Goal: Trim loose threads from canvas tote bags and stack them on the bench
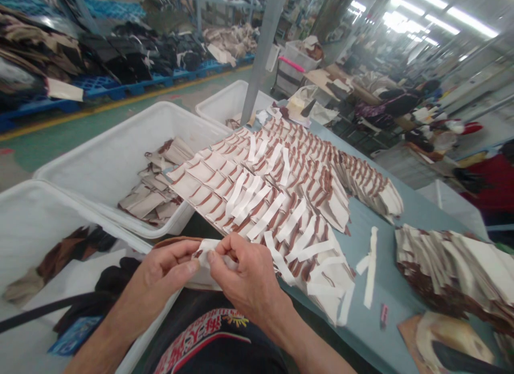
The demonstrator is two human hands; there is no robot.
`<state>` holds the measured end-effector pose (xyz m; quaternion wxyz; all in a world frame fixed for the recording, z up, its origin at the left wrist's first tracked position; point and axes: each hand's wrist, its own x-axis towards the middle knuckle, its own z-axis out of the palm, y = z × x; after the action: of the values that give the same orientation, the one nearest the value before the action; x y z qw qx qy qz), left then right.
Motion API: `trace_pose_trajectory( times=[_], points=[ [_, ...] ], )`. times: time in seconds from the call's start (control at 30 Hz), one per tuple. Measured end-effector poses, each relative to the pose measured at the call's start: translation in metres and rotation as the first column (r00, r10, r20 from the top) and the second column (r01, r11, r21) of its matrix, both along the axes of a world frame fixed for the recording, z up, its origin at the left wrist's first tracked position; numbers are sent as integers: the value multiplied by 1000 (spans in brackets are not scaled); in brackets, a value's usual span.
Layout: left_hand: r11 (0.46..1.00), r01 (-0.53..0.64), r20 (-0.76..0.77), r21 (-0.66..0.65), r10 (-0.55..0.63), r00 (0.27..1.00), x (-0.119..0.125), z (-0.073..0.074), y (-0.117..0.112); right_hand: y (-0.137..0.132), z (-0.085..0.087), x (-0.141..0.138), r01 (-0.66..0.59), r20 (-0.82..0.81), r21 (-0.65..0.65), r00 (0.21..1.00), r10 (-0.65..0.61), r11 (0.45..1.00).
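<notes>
Both hands meet close to my body at the near table edge. My left hand (164, 275) and my right hand (244, 277) each pinch a small white strip (205, 248) between thumb and forefinger. Under the strip lies a cream piece with a brown edge (176, 241). Just beyond my hands, several overlapping cream pieces with brown trim (273, 192) are fanned in rows across the blue-grey table (385, 288), with white strips lying over them.
A white bin (120, 149) holding cream pieces stands left of the table; a nearer white bin (28, 224) holds dark scraps. Loose white strips (371, 267) lie on the table. Another stack of trimmed pieces (453, 272) sits at the right. Workers and piled goods fill the background.
</notes>
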<state>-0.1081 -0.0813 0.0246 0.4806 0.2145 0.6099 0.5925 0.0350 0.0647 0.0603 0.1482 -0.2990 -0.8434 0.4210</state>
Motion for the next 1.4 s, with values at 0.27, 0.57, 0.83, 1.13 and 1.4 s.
trace_pose_trajectory(
  times=[0.27, 0.57, 0.83, 1.13, 1.4],
  points=[
    [999, -2, 41, 53, 0, 999, 9, 8, 10, -1, -1, 4, 4, -8, -51, 1000, -4, 999],
    [997, -13, -124, -77, 3, 992, 12, 10, 7, -3, -2, 6, -3, -2, -133, 1000, 3, 991],
    [986, -67, -279, -156, 21, 960, 25, 20, 14, -4, -4, 7, -21, 69, -78, 997, 26, 997],
    [983, 12, -552, -181, -112, 827, 31, 22, -2, -2, -23, 6, -134, 95, 183, 988, 118, 974],
    [975, -82, -533, -207, -42, 845, 37, 21, 4, -10, -40, -1, -271, 230, 426, 955, 186, 863]
  ],
)
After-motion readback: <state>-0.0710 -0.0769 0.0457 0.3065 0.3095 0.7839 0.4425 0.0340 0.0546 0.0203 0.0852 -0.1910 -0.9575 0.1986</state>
